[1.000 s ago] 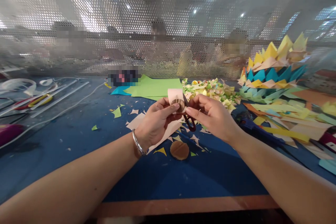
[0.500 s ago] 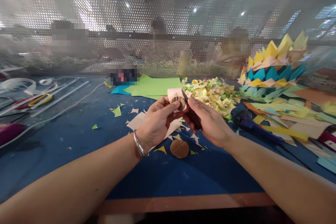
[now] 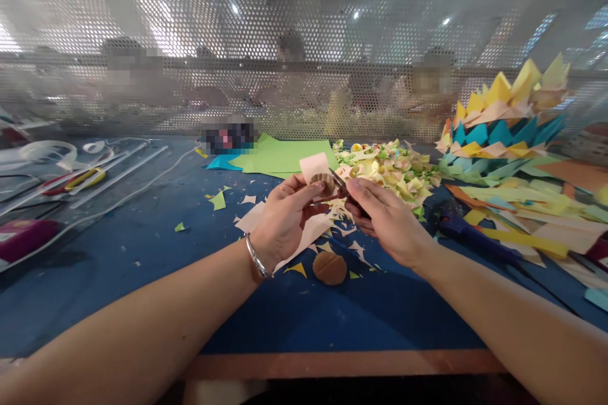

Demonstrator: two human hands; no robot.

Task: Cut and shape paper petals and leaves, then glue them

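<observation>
My left hand [image 3: 288,212], with a silver bangle at the wrist, pinches a small round cardboard disc [image 3: 325,183] against a pale pink paper strip [image 3: 314,165]. My right hand [image 3: 387,218] is closed around dark-handled scissors [image 3: 340,185], whose blades point up and left at the edge of the disc and paper. Below the hands, a second brown cardboard disc [image 3: 329,268] lies flat on the blue table. A larger piece of pale pink paper [image 3: 308,237] rests under my left hand, partly hidden by it, among small paper scraps.
Behind stand green paper sheets [image 3: 287,157] and a heap of folded paper bits [image 3: 392,174]. At right are a layered paper-point construction [image 3: 503,123], a blue glue gun [image 3: 468,234] and paper strips. Yellow-handled scissors [image 3: 85,179] and clear sticks lie left. Perforated mesh [image 3: 304,101] closes the back.
The scissor blades have swung from nearly upright to a slant beside the disc and show more openly. The pink strip has tilted slightly. My view has shifted a little left.
</observation>
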